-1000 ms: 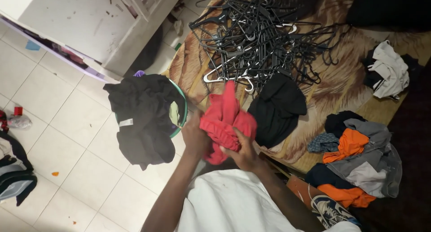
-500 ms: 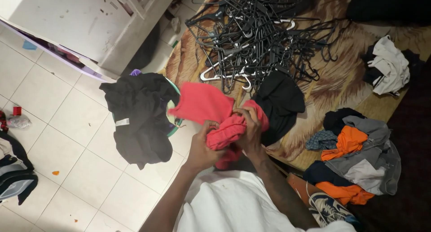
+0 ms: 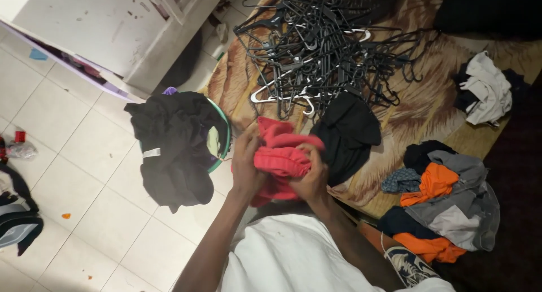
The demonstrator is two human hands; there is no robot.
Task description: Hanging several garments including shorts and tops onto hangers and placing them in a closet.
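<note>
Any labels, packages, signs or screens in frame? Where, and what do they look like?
Garment label: small white rectangle sewn on the black garment draped over the basket, left of the hands.
Wrapper-like item: crumpled, pale with red, on the tiled floor at far left; too small to tell more.
No signs or screens.

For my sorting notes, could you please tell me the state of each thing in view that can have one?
Left hand: gripping the red fabric garment.
Right hand: gripping the same garment.
Red fabric garment: bunched between both hands.
Black garment: draped over the green-rimmed basket.
Black plastic hangers: tangled in a heap.
Black cloth: crumpled on the patterned blanket.
Orange and grey clothes: piled loosely.
</note>
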